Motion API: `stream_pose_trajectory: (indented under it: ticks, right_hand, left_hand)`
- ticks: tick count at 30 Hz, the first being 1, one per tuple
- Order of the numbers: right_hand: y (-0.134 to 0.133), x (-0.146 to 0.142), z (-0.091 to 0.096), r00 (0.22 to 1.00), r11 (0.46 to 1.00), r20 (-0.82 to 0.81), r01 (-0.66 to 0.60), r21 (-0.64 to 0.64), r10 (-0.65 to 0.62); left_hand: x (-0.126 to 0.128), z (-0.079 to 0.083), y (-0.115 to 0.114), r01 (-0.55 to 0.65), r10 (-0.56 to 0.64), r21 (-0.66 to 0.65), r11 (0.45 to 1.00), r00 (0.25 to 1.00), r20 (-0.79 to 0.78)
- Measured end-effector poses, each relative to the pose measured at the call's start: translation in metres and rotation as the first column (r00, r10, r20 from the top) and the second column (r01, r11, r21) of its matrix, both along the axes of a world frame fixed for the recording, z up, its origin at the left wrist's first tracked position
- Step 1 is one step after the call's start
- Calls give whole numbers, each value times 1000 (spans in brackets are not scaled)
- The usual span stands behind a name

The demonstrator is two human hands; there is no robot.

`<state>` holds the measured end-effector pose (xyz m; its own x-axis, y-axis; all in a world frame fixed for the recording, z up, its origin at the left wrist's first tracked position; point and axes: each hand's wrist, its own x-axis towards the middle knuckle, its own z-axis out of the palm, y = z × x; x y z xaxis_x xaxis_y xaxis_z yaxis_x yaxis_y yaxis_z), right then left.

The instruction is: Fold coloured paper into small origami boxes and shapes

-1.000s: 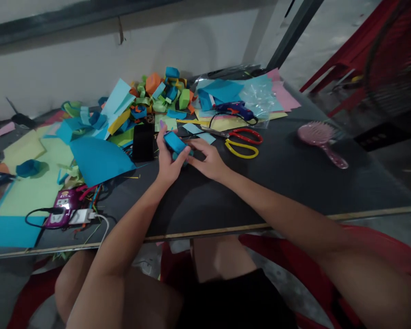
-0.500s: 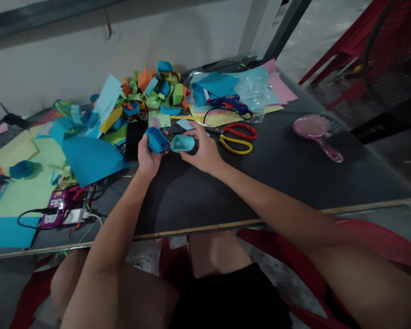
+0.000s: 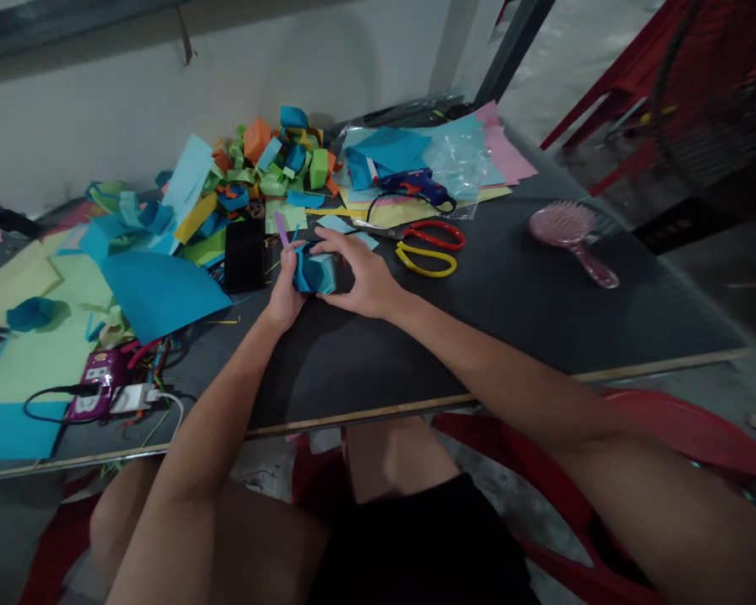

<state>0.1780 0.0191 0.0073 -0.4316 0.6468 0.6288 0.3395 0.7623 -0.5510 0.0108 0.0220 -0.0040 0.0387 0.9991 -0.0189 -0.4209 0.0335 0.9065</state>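
Note:
My left hand [image 3: 287, 290] is closed around a dark blue folded paper box [image 3: 301, 270], its thumb on the near rim. Against that box, a light blue paper box [image 3: 323, 270] is gripped by my right hand [image 3: 360, 273], fingers over the top and thumb underneath. The two pieces overlap, with the light one partly inside or against the opening of the dark one; which of these I cannot tell. Just beyond my right fingers lie light blue paper scraps [image 3: 346, 231]. Scissors [image 3: 428, 248] with one red and one yellow handle rest to the right.
Behind my hands is a heap of folded coloured paper pieces [image 3: 270, 164]. A glue gun [image 3: 419, 186] lies on paper sheets at the back. To the left are a black phone [image 3: 244, 255], a blue sheet [image 3: 164, 290] and a purple power socket [image 3: 101, 382]. A pink hairbrush [image 3: 570, 231] lies right.
The dark blue and light blue paper boxes, held apart side by side before, are now brought together. My right hand has moved left towards my left hand, and the view has shifted slightly.

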Motion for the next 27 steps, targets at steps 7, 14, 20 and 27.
stream_pose_trajectory:
  ticks: [7,14,20,27]
  right_hand:
    - [-3,0,6,984,978,-108,-155,-141,140]
    - [-5,5,16,998,986,-65,10,-164,-21]
    - [0,7,13,993,993,40,116,-27,-115]
    - [5,5,3,976,992,180,121,22,-123]
  left_hand:
    - [4,6,-5,126,-114,-191,973,991,76]
    - [0,10,-4,161,-143,-190,968,984,105]
    - [3,12,-7,152,-142,-194,969,988,64]
    - [5,11,-8,136,-124,-157,978,989,85]
